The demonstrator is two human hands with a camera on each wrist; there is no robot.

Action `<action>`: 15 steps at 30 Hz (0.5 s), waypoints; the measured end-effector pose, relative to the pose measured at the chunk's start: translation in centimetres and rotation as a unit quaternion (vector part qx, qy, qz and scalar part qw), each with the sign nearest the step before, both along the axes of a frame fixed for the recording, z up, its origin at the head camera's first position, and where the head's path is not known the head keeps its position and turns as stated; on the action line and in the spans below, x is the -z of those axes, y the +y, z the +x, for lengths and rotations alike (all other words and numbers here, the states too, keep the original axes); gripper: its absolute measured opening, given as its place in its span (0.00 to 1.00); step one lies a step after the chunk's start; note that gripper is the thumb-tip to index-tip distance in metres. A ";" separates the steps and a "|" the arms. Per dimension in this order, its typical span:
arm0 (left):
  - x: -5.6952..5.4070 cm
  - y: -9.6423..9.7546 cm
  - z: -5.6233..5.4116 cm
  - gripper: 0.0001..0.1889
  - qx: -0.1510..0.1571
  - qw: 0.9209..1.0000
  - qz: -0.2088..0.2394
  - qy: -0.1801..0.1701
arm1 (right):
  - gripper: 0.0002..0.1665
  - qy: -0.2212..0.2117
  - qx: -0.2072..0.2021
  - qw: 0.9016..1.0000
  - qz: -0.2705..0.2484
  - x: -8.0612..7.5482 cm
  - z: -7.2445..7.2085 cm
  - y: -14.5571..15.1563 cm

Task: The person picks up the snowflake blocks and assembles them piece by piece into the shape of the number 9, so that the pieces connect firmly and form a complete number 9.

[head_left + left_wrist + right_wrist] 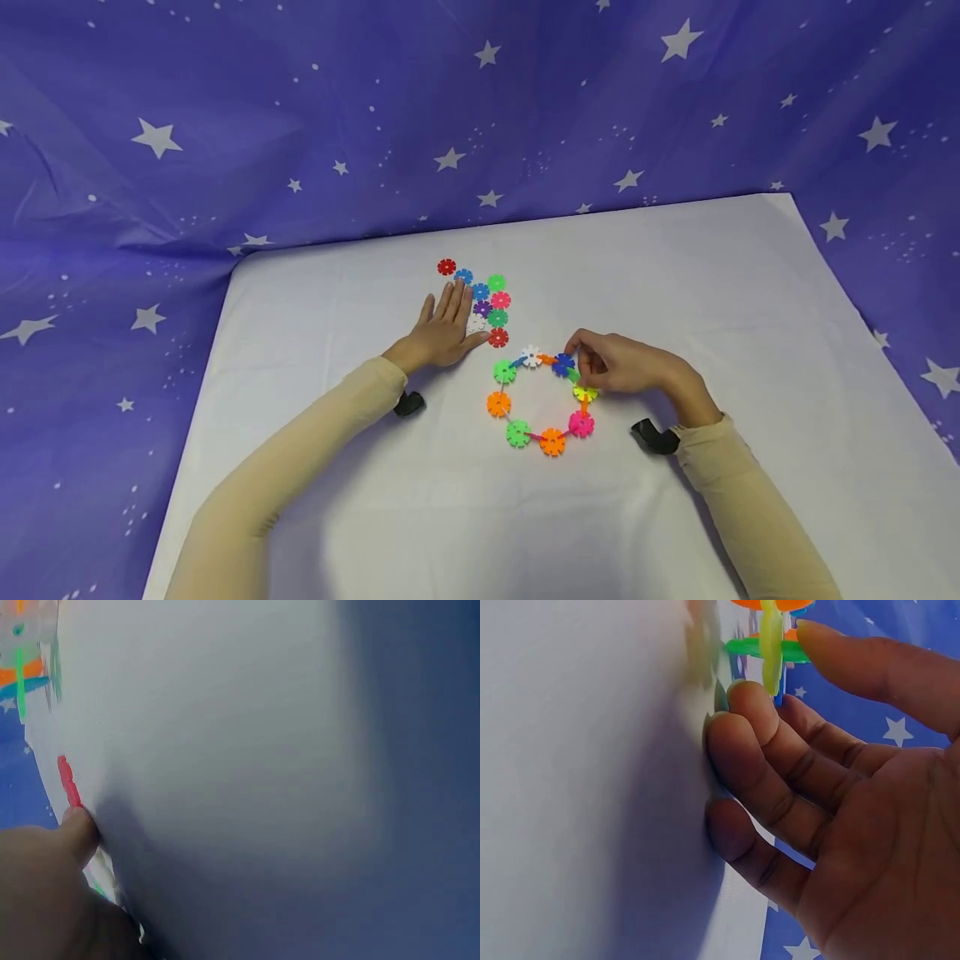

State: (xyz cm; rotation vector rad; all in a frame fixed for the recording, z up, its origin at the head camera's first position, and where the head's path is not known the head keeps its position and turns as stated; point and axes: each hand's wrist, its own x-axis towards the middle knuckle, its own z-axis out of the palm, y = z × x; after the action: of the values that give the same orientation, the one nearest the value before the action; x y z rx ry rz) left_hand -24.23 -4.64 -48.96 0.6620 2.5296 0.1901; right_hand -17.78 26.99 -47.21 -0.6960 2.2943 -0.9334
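Interlocking plastic snowflake discs in many colours form a ring on the white table; an orange disc (552, 442) marks its near side. My right hand (626, 362) is at the ring's right, thumb and index finger on the part between the dark blue disc (563, 364) and the yellow disc (586, 392). The right wrist view shows the thumb against a green disc (742, 648), other fingers curled below. My left hand (444, 332) lies flat with straight fingers beside the loose discs. Its thumb reaches a red disc (498, 337), and its fingers partly cover a white disc (476, 322).
Loose discs sit beyond the left hand, among them a purple disc (482, 308) and a far red disc (447, 267). A white cloth covers the table (450, 517). Behind it hangs a purple curtain (375, 125) with stars. Black wrist cameras hang under both wrists.
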 end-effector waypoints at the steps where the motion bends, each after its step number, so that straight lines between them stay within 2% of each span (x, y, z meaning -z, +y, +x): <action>1: -0.2 0.3 -0.3 0.46 0.002 1.000 0.007 -0.007 | 0.21 -0.001 0.001 1.000 0.001 0.1 0.1 0.1; 4: -0.6 0.2 -1.3 0.47 -0.004 0.999 0.033 -0.011 | 0.21 -0.005 0.002 1.000 0.000 0.2 0.3 0.2; 7: -0.8 -1.4 -2.6 0.48 -0.035 0.998 0.047 0.011 | 0.21 -0.002 0.003 1.000 0.001 0.1 0.6 0.4; 10: -0.6 -2.9 -3.8 0.48 -0.056 0.998 0.032 0.021 | 0.21 0.001 0.004 1.000 0.005 -0.1 0.7 0.6; 12: -0.4 -2.9 -4.3 0.48 -0.054 0.998 0.015 0.017 | 0.21 0.001 0.007 1.000 0.010 -0.2 0.8 0.7; 15: -0.3 -1.4 -4.5 0.47 -0.032 0.999 -0.002 0.008 | 0.21 0.000 0.009 1.000 0.012 -0.3 0.8 0.9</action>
State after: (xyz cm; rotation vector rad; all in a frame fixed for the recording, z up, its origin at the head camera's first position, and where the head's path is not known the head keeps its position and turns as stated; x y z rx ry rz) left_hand -28.68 -6.01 -48.70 0.5848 2.5681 0.2015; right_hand -16.97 27.94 -46.93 -0.6659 2.3121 -0.9119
